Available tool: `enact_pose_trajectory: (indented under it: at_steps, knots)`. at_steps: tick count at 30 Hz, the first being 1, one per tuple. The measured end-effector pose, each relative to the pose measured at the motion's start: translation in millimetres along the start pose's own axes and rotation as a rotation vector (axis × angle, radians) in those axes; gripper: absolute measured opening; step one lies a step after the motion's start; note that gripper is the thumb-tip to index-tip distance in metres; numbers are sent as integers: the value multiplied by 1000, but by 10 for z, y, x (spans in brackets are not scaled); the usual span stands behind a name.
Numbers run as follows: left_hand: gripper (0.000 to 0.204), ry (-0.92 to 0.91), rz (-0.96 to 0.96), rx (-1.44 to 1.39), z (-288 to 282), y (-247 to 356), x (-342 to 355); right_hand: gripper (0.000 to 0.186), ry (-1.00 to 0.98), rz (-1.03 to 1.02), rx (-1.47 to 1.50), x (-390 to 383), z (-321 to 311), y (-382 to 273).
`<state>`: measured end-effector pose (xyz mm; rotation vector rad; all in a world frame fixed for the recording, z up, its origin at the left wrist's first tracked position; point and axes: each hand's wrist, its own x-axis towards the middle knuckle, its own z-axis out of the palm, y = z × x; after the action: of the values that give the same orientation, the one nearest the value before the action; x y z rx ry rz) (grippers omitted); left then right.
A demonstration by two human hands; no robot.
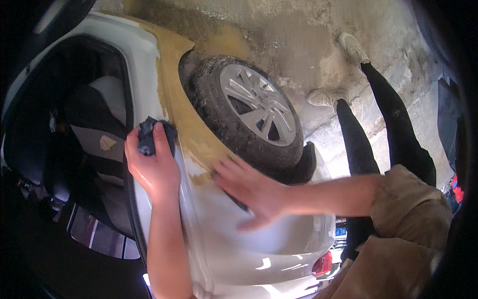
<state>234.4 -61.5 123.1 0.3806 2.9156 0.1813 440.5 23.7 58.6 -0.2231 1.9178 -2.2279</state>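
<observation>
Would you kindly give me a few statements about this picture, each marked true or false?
1. The left hand holds a crumpled dark grey cloth-like sheet. True.
2. A silver spoked metal wheel rim sits inside a round black rubber tyre. True.
3. A matte tan patch covers part of the car's glossy white body. True.
4. The right hand grips the tyre. False: its fingers are extended over the car's body.
5. The glossy tail light is blue. False: it is red.
</observation>
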Motion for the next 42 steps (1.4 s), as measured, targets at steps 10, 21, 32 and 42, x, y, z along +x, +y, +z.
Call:
enact_pose_trajectory:
  at_steps: [10,21,32,42]
  knots:
    - [40,-11,-21,39,50,-11,30,120,149,60,18,369,-79,194]
    - [39,-17,-40,1,76,-2,63,115,191,166,-18,478,-225,179]
    - [41,-9,-28,15,109,-7,109,129,175,248,2,212,-129,133]
    - [45,-11,-39,31,140,4,139,130,33,332,-23,-231,-102,-30]
